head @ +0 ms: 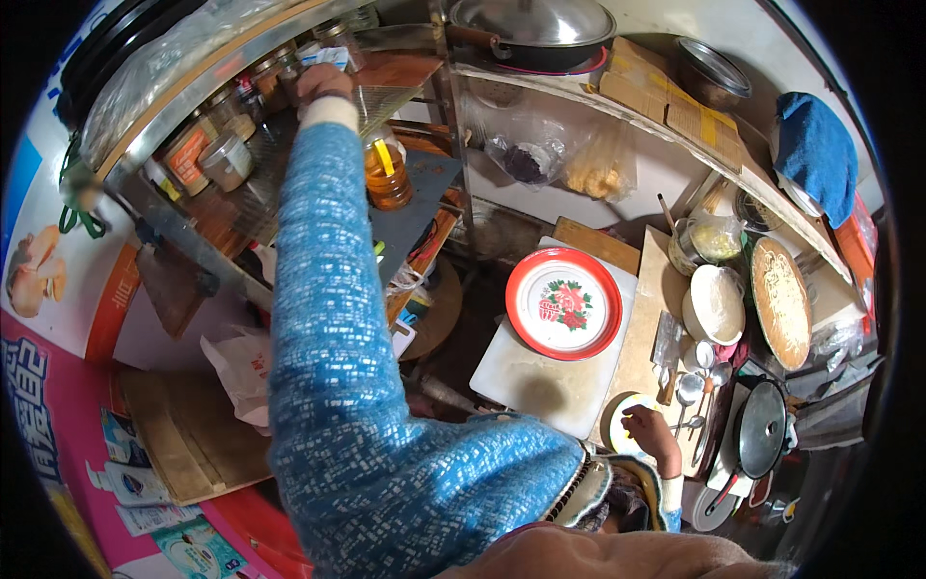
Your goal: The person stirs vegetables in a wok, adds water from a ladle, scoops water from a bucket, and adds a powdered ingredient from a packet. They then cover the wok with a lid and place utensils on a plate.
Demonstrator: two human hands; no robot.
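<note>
My left hand [323, 83], in a blue knitted sleeve with a cream cuff, reaches onto the shelf at the upper left. It is beside a white and blue packet [329, 58] among jars; its fingers are mostly hidden, so its grip is unclear. My right hand [651, 433] is loosely bent over a small pale plate [621, 433] at the lower right, with nothing visible in it. A red-rimmed enamel plate [564, 303] with a flower print lies on a white cutting board [532, 376]. A cleaver [667, 339] and metal ladles [689, 389] lie beside the board.
Jars [226, 161] line the shelf; a jar of amber liquid [388, 174] stands below it. A lidded wok [535, 25] sits on the upper shelf. Along the counter are a cream bowl [713, 304], a basket of noodle-like strands [781, 304] and a dark frying pan [761, 428].
</note>
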